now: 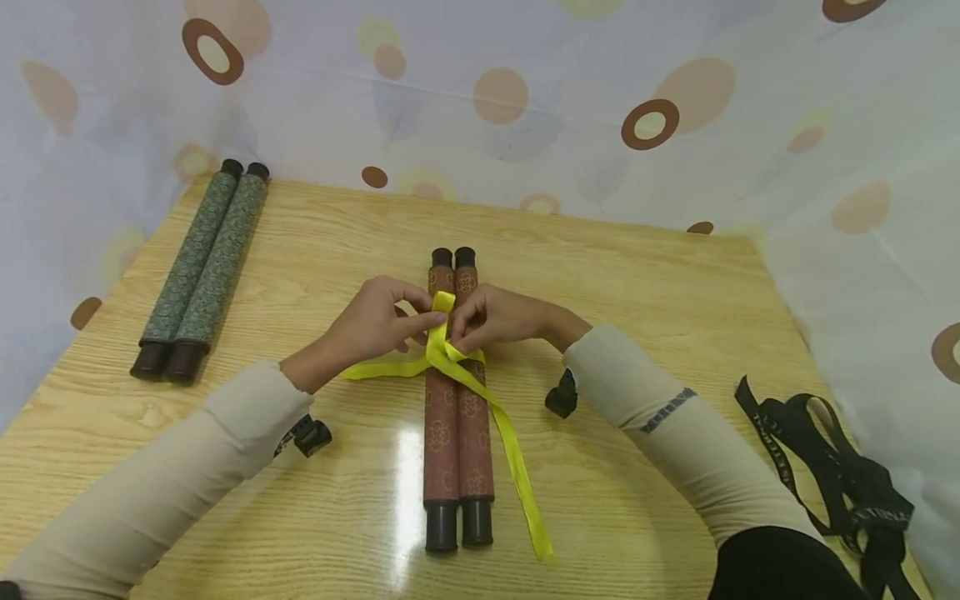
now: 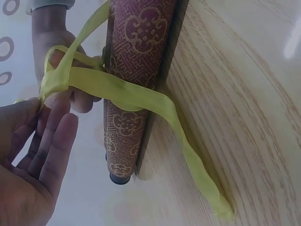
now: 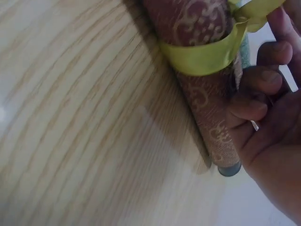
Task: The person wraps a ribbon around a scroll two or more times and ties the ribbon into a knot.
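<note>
Two reddish-brown patterned scrolls (image 1: 440,433) with dark end knobs lie side by side in the middle of the table. A yellow ribbon (image 1: 513,446) passes around both, with one tail trailing to the left and another toward the front right. Above the scrolls, my left hand (image 1: 381,321) pinches a raised loop of the ribbon between thumb and finger. From the other side my right hand (image 1: 501,317) holds the ribbon near the crossing with curled fingers. In the right wrist view the ribbon band (image 3: 202,59) lies flat around the scroll's side.
Two green patterned scrolls (image 1: 217,267) with dark knobs lie together at the table's back left. A heap of black printed ribbons (image 1: 847,475) sits at the right edge. A patterned white curtain (image 1: 570,108) encloses the wooden table (image 1: 615,500).
</note>
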`<state>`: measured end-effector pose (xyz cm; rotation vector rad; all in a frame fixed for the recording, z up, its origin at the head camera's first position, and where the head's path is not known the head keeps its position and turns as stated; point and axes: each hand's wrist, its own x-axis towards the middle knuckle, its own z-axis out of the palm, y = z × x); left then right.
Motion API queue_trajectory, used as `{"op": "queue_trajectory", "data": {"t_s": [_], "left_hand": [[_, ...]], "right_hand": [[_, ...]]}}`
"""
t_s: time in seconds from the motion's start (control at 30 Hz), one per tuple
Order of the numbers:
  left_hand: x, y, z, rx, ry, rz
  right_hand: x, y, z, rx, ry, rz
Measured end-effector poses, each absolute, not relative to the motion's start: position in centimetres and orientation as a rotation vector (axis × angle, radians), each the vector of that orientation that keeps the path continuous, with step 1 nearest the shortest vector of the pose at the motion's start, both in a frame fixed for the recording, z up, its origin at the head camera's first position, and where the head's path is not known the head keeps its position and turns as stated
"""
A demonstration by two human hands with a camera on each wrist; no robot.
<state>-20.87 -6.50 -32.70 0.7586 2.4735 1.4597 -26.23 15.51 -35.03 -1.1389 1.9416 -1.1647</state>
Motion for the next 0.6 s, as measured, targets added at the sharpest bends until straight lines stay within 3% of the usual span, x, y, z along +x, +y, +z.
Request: {"op": "queue_trajectory", "data": {"t_s": [0.6], "left_hand": [[-20.6, -7.5, -32.8, 0.716, 2.494, 1.413]], "right_hand": [[-25.5, 15.9, -34.0, -1.089, 1.991, -1.098]]}}
